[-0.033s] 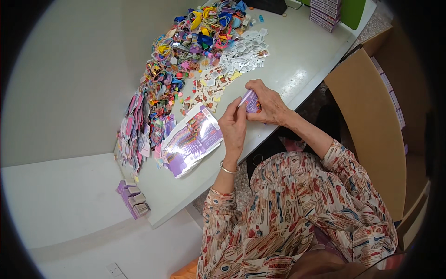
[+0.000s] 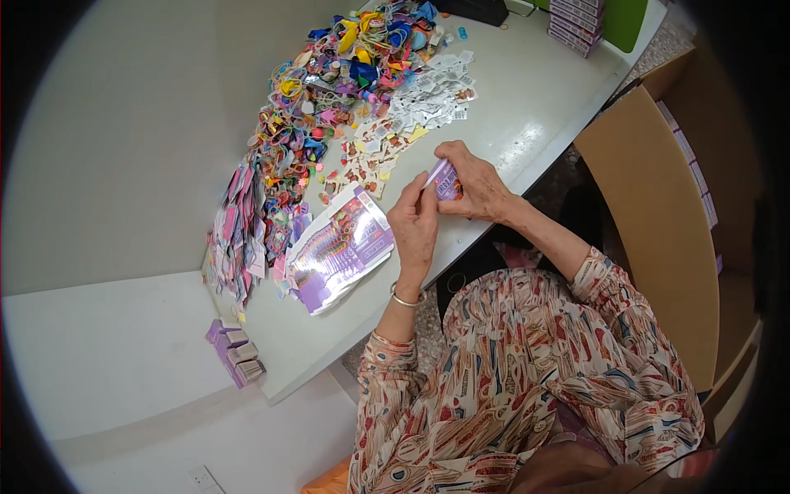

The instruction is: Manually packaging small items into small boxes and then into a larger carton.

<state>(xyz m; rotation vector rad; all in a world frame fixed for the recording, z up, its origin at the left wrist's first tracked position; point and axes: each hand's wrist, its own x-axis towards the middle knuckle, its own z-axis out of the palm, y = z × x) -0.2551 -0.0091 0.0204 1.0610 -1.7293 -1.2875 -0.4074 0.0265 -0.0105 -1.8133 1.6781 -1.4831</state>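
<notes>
Over the front edge of the table, both hands meet on a small purple box (image 2: 447, 183). My right hand (image 2: 484, 188) wraps its far and right sides, fingers curled over the top and thumb below. At the box's left end, the fingertips of my left hand (image 2: 413, 235) pinch its pale edge; what lies under them is hidden. Just left of that hand lies a fanned stack of flat, glossy purple printed cartons (image 2: 341, 251). Beyond the hands spread small printed picture cards (image 2: 368, 160) and white printed slips (image 2: 432, 92).
A long heap of colourful small toys and bands (image 2: 329, 90) runs along the wall, ending in a pile of pink-purple packets (image 2: 239, 230). Purple boxes (image 2: 234, 354) sit past the left table edge. Stacked boxes (image 2: 576, 25) stand far right. A large open cardboard carton (image 2: 658, 222) is at my right.
</notes>
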